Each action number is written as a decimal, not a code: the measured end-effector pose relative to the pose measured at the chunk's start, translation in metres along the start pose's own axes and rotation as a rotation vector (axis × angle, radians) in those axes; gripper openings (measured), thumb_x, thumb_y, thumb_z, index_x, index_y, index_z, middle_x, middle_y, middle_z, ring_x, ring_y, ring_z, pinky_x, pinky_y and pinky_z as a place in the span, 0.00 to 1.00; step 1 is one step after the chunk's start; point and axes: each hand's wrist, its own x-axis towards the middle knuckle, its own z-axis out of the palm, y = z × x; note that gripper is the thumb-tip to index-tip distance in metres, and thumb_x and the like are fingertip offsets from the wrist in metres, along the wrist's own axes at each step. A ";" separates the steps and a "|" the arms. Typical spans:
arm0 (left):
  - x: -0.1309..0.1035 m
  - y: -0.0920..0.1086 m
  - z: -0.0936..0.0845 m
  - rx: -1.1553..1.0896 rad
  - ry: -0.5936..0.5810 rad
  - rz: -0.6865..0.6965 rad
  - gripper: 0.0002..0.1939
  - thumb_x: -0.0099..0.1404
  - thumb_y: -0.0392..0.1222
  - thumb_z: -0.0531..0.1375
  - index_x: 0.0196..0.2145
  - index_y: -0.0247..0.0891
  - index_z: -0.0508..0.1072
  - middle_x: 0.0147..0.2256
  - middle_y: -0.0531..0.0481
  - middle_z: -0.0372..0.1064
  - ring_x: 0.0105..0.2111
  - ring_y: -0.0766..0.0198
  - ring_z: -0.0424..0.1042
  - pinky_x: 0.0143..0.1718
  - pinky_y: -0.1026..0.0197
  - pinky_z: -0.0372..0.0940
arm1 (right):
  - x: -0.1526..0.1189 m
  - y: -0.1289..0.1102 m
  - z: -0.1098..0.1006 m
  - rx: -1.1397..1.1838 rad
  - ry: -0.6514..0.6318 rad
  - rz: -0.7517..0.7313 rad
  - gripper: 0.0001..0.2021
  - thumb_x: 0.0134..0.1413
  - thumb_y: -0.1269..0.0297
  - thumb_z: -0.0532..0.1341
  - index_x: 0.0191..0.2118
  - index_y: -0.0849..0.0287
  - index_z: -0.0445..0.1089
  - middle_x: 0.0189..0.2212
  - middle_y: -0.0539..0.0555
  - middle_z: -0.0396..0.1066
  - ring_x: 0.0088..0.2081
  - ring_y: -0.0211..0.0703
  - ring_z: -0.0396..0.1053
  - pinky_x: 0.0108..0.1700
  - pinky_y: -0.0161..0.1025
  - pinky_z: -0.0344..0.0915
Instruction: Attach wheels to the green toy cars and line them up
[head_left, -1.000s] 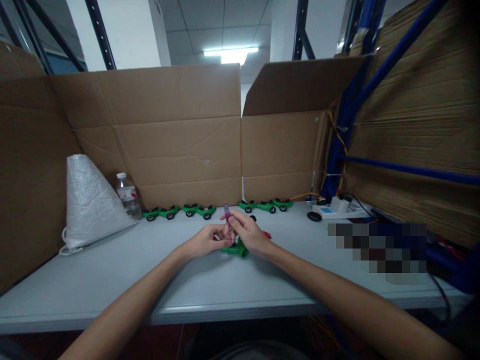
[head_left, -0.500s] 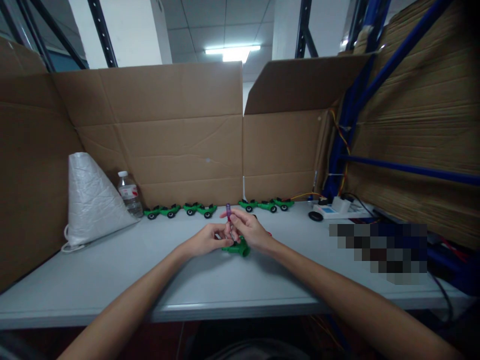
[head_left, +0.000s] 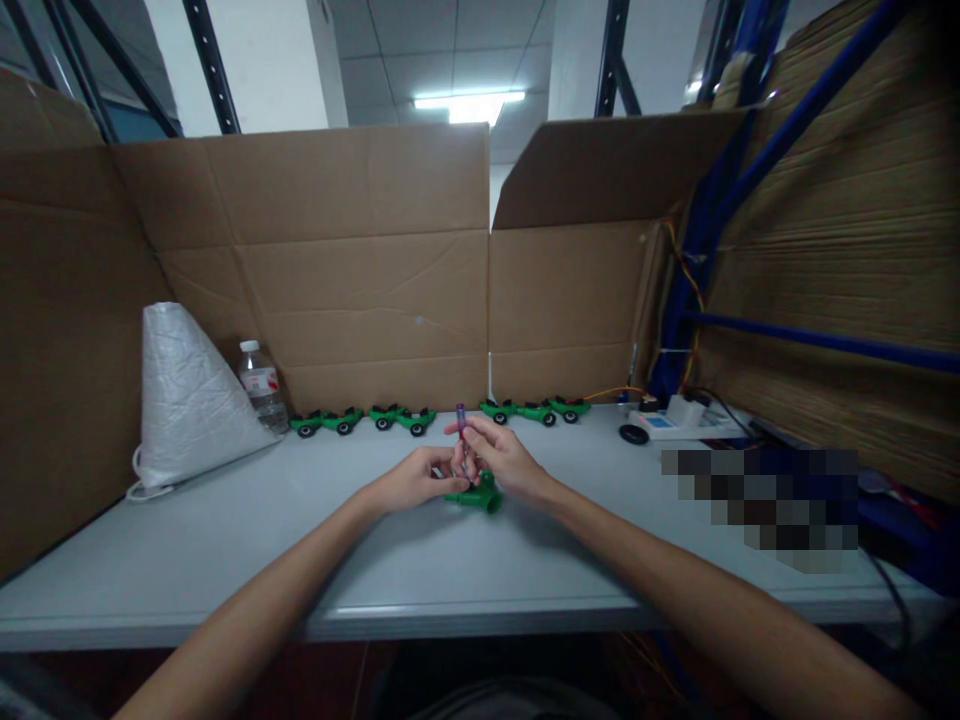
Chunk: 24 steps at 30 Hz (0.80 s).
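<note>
My right hand [head_left: 510, 462] is closed round the purple handle of a small screwdriver [head_left: 460, 418], which stands nearly upright. Its tip points down at a green toy part [head_left: 486, 494] on the table, and my fingers partly hide the shaft and the contact. From the left, my left hand [head_left: 414, 480] pinches the green part's upper left side, with its fingertips close to the screwdriver shaft. The green part has a round opening facing the front.
Several green toy cars [head_left: 403, 419] line the back of the white table [head_left: 247, 545]. A silvery bag [head_left: 187, 400] and a water bottle [head_left: 262, 388] stand at back left. A black ring [head_left: 634, 434] and a power strip [head_left: 694, 424] lie at back right, cardboard walls behind.
The view has shifted very slightly. Both hands keep nearly the same place, with the right hand's fingers slightly changed around the screwdriver handle.
</note>
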 end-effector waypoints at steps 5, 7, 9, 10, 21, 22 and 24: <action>0.001 -0.003 -0.001 -0.002 -0.006 0.021 0.18 0.68 0.53 0.67 0.41 0.32 0.76 0.38 0.46 0.75 0.36 0.64 0.71 0.43 0.62 0.65 | 0.000 0.000 0.004 -0.022 0.022 -0.018 0.21 0.63 0.43 0.63 0.45 0.56 0.66 0.29 0.48 0.73 0.20 0.32 0.65 0.22 0.31 0.65; 0.001 -0.005 -0.001 0.007 -0.006 0.021 0.19 0.68 0.54 0.67 0.42 0.32 0.77 0.37 0.46 0.75 0.36 0.64 0.71 0.42 0.63 0.64 | 0.001 0.002 0.004 -0.027 0.058 -0.032 0.21 0.61 0.43 0.65 0.42 0.55 0.63 0.29 0.47 0.74 0.19 0.32 0.64 0.20 0.30 0.63; 0.000 -0.006 -0.001 0.014 -0.014 0.018 0.19 0.68 0.53 0.67 0.43 0.32 0.77 0.38 0.46 0.75 0.36 0.64 0.70 0.41 0.63 0.64 | 0.001 0.004 0.003 -0.019 0.084 -0.033 0.22 0.59 0.44 0.67 0.41 0.54 0.59 0.28 0.46 0.74 0.18 0.32 0.64 0.19 0.30 0.62; 0.000 -0.006 -0.001 0.013 -0.017 0.020 0.19 0.68 0.53 0.67 0.43 0.32 0.77 0.38 0.46 0.75 0.36 0.64 0.71 0.41 0.63 0.64 | 0.001 0.005 0.002 -0.015 0.088 -0.029 0.22 0.58 0.44 0.68 0.40 0.53 0.58 0.27 0.45 0.74 0.18 0.32 0.64 0.19 0.29 0.62; 0.001 -0.012 -0.003 0.012 -0.009 0.019 0.19 0.68 0.54 0.67 0.42 0.32 0.77 0.40 0.44 0.76 0.38 0.63 0.72 0.45 0.61 0.66 | 0.001 0.013 0.003 -0.024 0.039 -0.022 0.20 0.66 0.41 0.59 0.46 0.55 0.65 0.27 0.45 0.70 0.19 0.32 0.63 0.21 0.31 0.62; 0.001 -0.012 -0.003 0.010 -0.009 0.020 0.19 0.68 0.54 0.67 0.42 0.32 0.77 0.39 0.44 0.76 0.37 0.63 0.72 0.44 0.61 0.66 | 0.001 0.012 0.004 -0.026 0.049 -0.034 0.20 0.66 0.42 0.60 0.45 0.55 0.64 0.28 0.46 0.71 0.18 0.32 0.63 0.21 0.31 0.62; 0.001 -0.012 -0.003 0.012 -0.008 0.012 0.19 0.68 0.54 0.67 0.41 0.32 0.78 0.38 0.45 0.76 0.36 0.64 0.72 0.42 0.62 0.65 | 0.001 0.012 0.005 -0.027 0.079 -0.052 0.20 0.63 0.44 0.63 0.43 0.55 0.61 0.29 0.45 0.72 0.18 0.31 0.64 0.20 0.30 0.63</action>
